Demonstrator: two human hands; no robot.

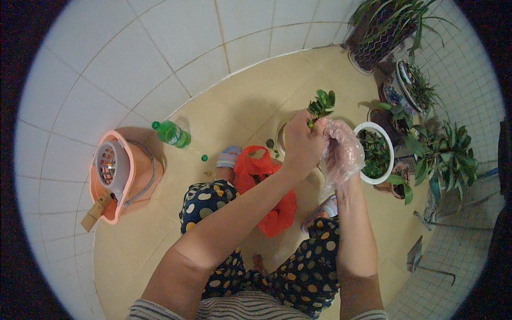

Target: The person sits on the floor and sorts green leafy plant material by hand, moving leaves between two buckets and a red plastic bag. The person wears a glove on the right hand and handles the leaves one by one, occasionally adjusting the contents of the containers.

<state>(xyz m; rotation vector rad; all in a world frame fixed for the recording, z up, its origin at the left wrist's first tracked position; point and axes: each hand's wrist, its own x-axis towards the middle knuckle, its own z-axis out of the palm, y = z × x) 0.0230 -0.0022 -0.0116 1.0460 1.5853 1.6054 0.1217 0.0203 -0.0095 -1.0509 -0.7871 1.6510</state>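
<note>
My left hand (303,142) is bare and pinches a green leafy sprig (321,105), its leaves pointing up and away from me. Close against it, my right hand (343,150) wears a loose clear plastic glove with the fingers curled in. Whether those fingers grip the sprig's stem is hidden. Under my hands, part of a round pale rim (281,140) shows, mostly covered. A red plastic bag (280,212) lies open on the floor between my feet. Just right of the gloved hand stands a round white container (391,140) holding dark green leaves (374,154).
A peach mop bucket (140,182) with a grey wringer basket (114,164) stands left, near a green plastic bottle (174,135) and its loose cap (204,158). Several potted plants (448,160) line the right wall. Small leaves (271,144) lie beside the bag. A tiled wall (192,44) closes the far side.
</note>
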